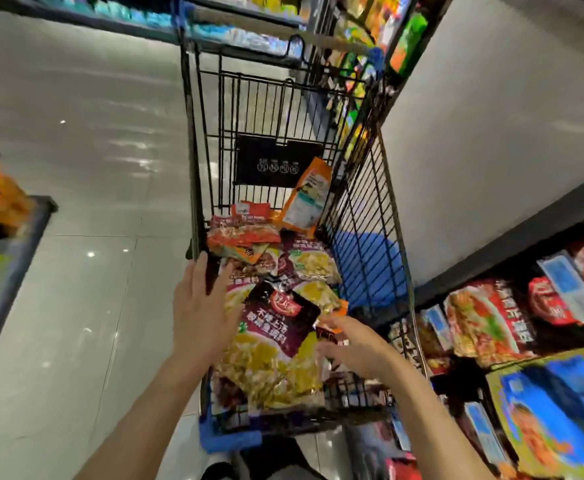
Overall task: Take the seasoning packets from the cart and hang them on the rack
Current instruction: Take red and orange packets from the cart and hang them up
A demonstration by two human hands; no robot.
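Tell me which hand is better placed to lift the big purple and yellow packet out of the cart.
Probably the right hand: its fingers are at the packet's right edge. The left hand is open and flat at the cart's left side.

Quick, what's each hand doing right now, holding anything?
Left hand: open, fingers spread, holding nothing, over the packets in the cart.
Right hand: fingers around the edge of a small packet; a firm grip cannot be told.

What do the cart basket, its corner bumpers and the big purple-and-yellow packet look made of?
Cart basket: thin black-coated metal wire, judging by its welded grid.
Corner bumper: matte blue plastic or rubber, probably moulded.
Purple-and-yellow packet: glossy printed plastic film; it crinkles and catches highlights, and any foil lining cannot be seen.
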